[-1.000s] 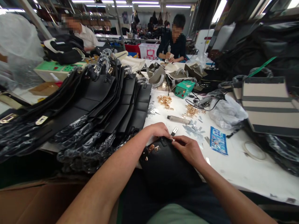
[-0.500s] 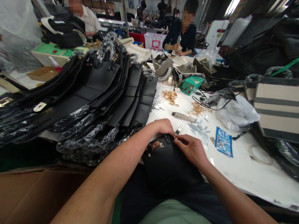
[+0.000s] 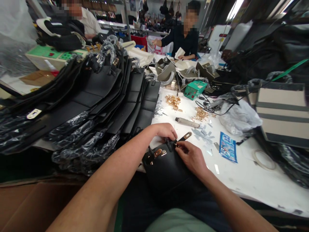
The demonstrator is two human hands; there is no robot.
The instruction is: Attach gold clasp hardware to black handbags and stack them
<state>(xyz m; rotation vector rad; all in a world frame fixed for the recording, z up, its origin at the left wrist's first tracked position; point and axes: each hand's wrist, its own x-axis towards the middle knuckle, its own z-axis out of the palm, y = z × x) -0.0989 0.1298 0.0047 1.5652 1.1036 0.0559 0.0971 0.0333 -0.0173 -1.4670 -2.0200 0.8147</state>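
A black handbag [image 3: 166, 175] rests tilted on my lap against the table edge, with gold clasp parts [image 3: 158, 152] on its front. My left hand [image 3: 166, 131] curls over the bag's upper edge, fingertips partly hidden behind it. At the bag's top right side, my right hand [image 3: 191, 156] pinches a small gold metal piece [image 3: 177, 145] with thumb and forefinger. Just beyond these fingers a black strap with a gold end plate [image 3: 187, 135] sticks up and to the right.
Black bag pieces [image 3: 101, 83] with plastic-wrapped handles are heaped on the left. On the white table lie gold fittings [image 3: 173, 101], a grey-wrapped tool [image 3: 187, 122], metal strips [image 3: 205, 136], a blue packet [image 3: 228, 147] and a tape roll [image 3: 264, 160]. A green box [image 3: 195, 89] stands behind; co-workers sit beyond.
The strap with the gold plate has swung to the right and now leans. My hands stay at the bag's top. The co-worker opposite has stretched an arm out to the left.
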